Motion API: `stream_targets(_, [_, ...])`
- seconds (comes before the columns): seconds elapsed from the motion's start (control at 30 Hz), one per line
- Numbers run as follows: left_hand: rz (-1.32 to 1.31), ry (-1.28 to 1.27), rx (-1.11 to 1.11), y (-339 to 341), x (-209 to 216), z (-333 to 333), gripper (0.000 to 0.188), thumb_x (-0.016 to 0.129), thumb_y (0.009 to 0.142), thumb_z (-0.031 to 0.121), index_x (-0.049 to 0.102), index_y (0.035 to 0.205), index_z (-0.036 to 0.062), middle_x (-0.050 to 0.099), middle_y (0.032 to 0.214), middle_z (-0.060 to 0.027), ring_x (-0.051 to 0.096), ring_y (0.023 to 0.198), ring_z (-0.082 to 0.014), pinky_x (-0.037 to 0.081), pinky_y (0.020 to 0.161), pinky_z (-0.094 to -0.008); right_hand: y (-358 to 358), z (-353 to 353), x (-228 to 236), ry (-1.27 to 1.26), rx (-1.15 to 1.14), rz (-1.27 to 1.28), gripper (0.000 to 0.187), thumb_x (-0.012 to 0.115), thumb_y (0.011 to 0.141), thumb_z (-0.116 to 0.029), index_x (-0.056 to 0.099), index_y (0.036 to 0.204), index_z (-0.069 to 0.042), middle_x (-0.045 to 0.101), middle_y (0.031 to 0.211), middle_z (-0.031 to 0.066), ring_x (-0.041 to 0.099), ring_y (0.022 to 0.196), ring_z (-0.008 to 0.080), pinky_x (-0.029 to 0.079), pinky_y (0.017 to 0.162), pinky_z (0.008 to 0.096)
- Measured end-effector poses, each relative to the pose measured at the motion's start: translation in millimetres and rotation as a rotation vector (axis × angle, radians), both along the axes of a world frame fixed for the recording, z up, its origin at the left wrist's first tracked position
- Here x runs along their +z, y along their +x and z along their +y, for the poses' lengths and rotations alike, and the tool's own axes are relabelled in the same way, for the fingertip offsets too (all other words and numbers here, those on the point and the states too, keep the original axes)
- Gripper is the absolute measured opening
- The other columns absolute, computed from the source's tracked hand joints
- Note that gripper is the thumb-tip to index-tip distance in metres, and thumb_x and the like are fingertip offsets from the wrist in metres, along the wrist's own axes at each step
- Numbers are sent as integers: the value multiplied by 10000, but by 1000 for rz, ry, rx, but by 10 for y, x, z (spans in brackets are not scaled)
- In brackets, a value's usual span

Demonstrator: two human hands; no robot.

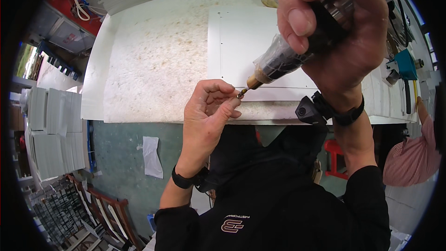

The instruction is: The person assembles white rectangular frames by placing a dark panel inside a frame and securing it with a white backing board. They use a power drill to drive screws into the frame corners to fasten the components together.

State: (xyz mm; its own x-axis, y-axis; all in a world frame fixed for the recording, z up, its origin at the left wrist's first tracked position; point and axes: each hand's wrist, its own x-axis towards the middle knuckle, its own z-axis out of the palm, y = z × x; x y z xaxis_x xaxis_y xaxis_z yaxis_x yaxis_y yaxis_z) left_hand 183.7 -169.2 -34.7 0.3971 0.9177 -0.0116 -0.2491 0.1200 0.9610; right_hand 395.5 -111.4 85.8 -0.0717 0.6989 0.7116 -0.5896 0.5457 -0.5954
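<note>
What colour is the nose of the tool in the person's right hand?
The tool's nose is brassy gold; it shows best in the head view.

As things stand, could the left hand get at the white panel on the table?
Probably yes: the white panel lies close by the left hand, with no barrier visible between them, though that hand pinches a small metal piece at the tip of the handheld tool.
</note>
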Motion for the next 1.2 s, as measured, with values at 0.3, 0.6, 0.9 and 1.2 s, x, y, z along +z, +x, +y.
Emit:
stream_targets(0.3, [248,322,141,13,-9,138,195,674,969,-5,591,1140,38,719,1076,-84,690,928,-124,565,753,-264,-323,-210,357,-245,-111,-223,500,574,1007,-491,576,996,8,645,757,145,654,560,168,493,436,253])
stream_targets(0.6, [531,580,107,-38,-62,312,284,653,901,-87,642,1155,40,738,1054,-91,685,1053,-246,511,906,-350,-510,-152,255,-262,-230,-302,291,733,940,-341,650,827,-85,634,662,38,609,523,82,443,426,223])
stream_targets(0.9, [554,644,121,-49,-93,339,271,661,905,-65,643,1149,52,747,1050,-73,672,1056,-243,478,948,-362,-493,-107,227,-395,-240,-328,285,724,948,-337,647,835,-87,650,680,43,598,519,81,434,438,232])
stream_targets(1.2, [773,1054,-15,-231,-54,400,384,790,837,69,656,1196,49,672,1241,-111,602,1216,-320,499,1014,-430,-493,-67,164,-314,-155,-315,258,709,976,-294,640,844,-83,642,670,43,574,501,68,427,438,233])
